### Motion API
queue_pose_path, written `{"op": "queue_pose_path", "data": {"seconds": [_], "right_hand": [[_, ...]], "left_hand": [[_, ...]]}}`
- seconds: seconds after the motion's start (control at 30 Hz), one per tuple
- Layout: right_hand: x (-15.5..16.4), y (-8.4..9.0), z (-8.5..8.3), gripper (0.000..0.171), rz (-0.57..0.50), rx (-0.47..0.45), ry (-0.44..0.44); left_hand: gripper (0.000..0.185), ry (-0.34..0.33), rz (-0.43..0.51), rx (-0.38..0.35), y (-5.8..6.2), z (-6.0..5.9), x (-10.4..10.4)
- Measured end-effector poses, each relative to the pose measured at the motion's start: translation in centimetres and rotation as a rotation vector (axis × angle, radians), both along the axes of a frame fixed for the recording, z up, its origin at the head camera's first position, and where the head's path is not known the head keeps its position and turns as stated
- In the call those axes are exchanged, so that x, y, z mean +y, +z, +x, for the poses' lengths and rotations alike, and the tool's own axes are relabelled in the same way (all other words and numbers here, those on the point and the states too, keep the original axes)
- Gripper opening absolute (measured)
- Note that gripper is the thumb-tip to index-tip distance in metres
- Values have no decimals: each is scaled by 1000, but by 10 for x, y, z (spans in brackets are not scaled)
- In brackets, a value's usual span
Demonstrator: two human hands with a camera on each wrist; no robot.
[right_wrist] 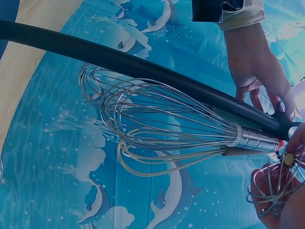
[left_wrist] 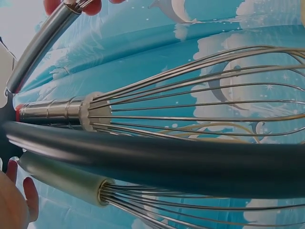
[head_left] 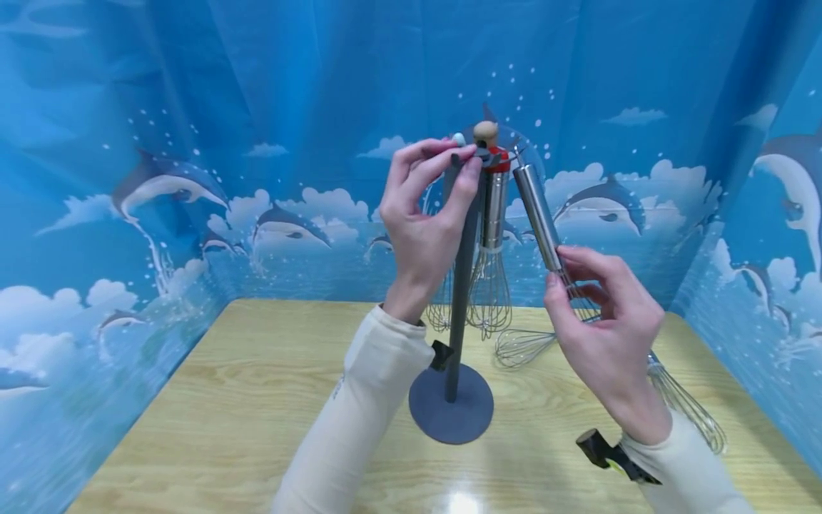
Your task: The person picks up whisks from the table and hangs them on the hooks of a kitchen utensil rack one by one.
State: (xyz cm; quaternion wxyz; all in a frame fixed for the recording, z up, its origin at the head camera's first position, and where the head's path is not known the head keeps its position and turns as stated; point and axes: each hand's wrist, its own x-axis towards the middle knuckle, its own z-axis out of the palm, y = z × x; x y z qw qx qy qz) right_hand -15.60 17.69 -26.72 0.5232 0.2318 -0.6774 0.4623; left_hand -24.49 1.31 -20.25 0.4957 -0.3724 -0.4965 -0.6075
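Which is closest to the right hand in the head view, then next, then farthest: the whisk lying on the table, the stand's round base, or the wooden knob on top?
From the right hand:
1. Lying whisk, just left of the hand on the table.
2. Base, lower left, on the table.
3. Wooden knob, far up-left, atop the stand.

A light wooden table (head_left: 244, 400) with a wavy grain lies in front of me, and a bright spot of light glints on its near edge. A blue curtain (head_left: 270, 93) closes it in on the left, far and right sides. It is printed with leaping dolphins (head_left: 163, 182), white clouds and sea spray, and it hangs in soft folds, darker toward the top.
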Motion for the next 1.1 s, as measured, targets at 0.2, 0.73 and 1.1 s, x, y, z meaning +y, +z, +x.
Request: {"op": "queue_pose_path", "data": {"seconds": [0.2, 0.73, 1.1], "right_hand": [[-2, -2, -2, 31, 18, -2, -8], [-3, -6, -5, 34, 74, -41, -45], [-6, -13, -8, 50, 149, -124, 3]], "left_hand": [[20, -27, 26, 5, 0, 0, 1], [21, 33, 30, 41, -2, -2, 4], [21, 132, 13, 89, -3, 0, 4]]}}
